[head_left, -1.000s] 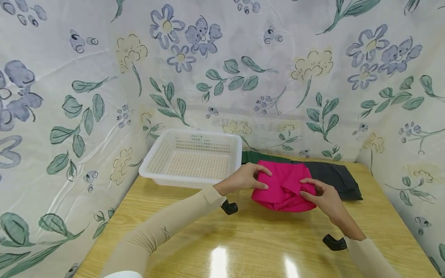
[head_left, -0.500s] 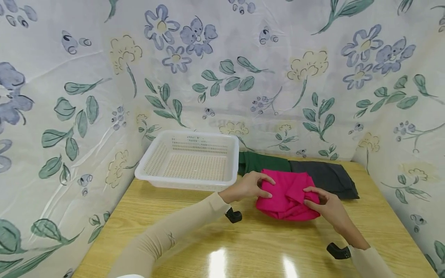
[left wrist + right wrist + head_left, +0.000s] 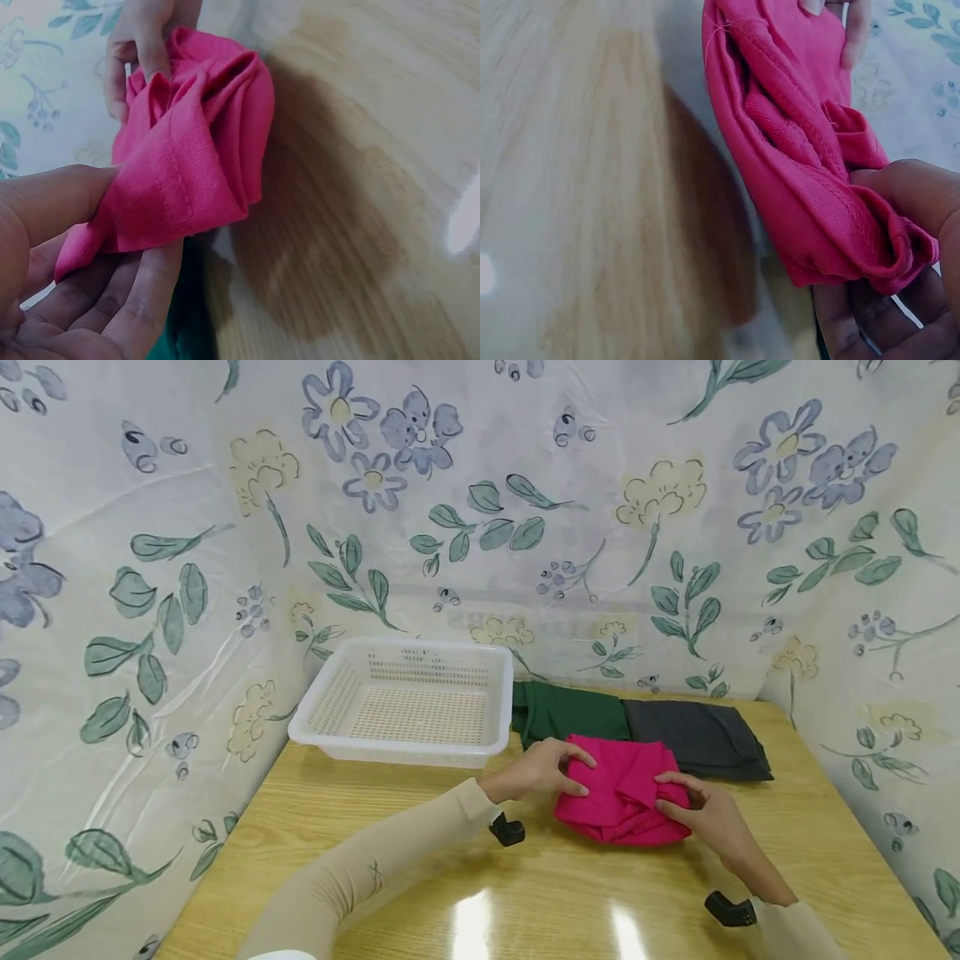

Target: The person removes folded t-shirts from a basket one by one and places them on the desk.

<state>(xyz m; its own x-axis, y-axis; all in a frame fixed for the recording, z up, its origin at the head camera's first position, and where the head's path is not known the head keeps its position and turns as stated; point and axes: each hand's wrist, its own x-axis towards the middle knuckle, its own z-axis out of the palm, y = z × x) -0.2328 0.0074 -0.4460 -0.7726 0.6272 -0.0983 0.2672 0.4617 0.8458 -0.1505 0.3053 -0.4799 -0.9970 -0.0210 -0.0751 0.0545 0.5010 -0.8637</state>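
A folded bright pink cloth garment (image 3: 611, 785) is held between both hands above the table, its shadow falling on the wood below. My left hand (image 3: 542, 770) grips its left edge, thumb on top and fingers underneath, as the left wrist view shows on the pink fabric (image 3: 180, 172). On the opposite edge, my right hand (image 3: 708, 814) pinches the folded layers; in the right wrist view the thumb (image 3: 915, 187) lies on top with fingers below. Stitched seams and loose folds show along the near side of the garment.
Left of the hands stands a white perforated plastic basket (image 3: 420, 752). Behind the pink garment lie a folded dark green cloth (image 3: 573, 712) and a folded dark grey cloth (image 3: 697, 739) on the wooden table (image 3: 405, 893). Floral-patterned fabric (image 3: 465, 577) walls the table's back and sides.
Both hands have brought the pink garment nearer and lower in the head view, away from the green and grey cloths, which show more now. The hold on it is unchanged.
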